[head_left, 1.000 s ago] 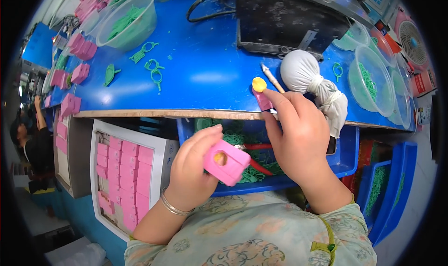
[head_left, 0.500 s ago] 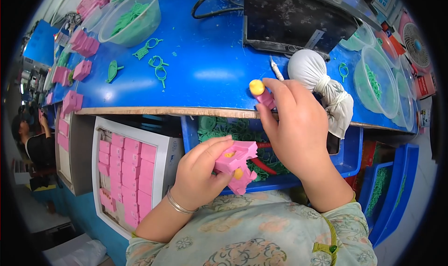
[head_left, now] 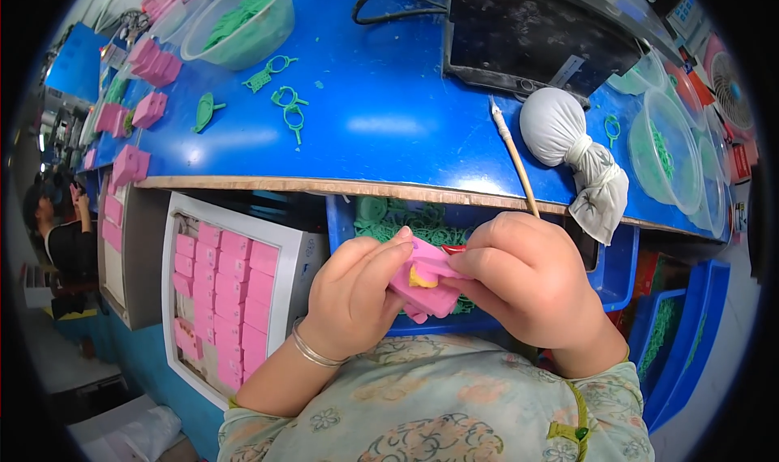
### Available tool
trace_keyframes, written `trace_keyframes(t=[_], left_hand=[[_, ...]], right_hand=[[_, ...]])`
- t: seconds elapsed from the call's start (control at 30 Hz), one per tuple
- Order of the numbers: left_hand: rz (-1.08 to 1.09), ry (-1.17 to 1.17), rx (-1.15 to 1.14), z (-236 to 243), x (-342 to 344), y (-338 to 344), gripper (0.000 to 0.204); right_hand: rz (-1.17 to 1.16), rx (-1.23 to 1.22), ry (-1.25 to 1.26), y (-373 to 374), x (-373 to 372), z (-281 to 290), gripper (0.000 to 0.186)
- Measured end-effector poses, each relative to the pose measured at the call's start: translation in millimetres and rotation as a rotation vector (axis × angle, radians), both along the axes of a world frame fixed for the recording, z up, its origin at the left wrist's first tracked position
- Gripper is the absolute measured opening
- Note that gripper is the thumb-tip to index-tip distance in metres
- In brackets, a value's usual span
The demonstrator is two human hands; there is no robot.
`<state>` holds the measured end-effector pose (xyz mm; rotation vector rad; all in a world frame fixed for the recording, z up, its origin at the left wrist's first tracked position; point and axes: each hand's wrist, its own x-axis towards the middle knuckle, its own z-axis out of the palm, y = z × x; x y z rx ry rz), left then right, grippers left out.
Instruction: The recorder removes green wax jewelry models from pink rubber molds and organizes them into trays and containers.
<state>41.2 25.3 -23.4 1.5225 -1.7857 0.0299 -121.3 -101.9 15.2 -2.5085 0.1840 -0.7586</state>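
My left hand is closed on a pink block-like mold, with a yellow lump showing in its middle. The fingers of my right hand are bent and pressed against the mold's right side, pinching a pink piece there; their tips are partly hidden. Both hands are over a blue bin of tangled green pieces, where a red-handled object shows beside my right fingertips. A thin wooden-handled tool lies on the blue table beside a white tied cloth bag.
A tray of pink blocks stands lower left. More pink blocks, green loose pieces and tubs sit on the table, with a dark machine behind. Blue bins stand at the right, and another person sits far left.
My right hand has come down from the table edge to the mold in my left hand, bringing the yellow-topped pink piece. My left hand has turned the mold and moved slightly rightward.
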Motion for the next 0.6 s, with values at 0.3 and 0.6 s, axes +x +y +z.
trace_keyframes(t=[0.3,0.6], left_hand=[[-0.093,-0.185,0.137,-1,0,-1,0.055],[-0.140,0.294,0.450,7,-12,0,0.038]], right_hand=[[0.036,-0.222,0.147,14,0,4,0.012],[-0.046,-0.140,0.175,19,4,-14,0.030]])
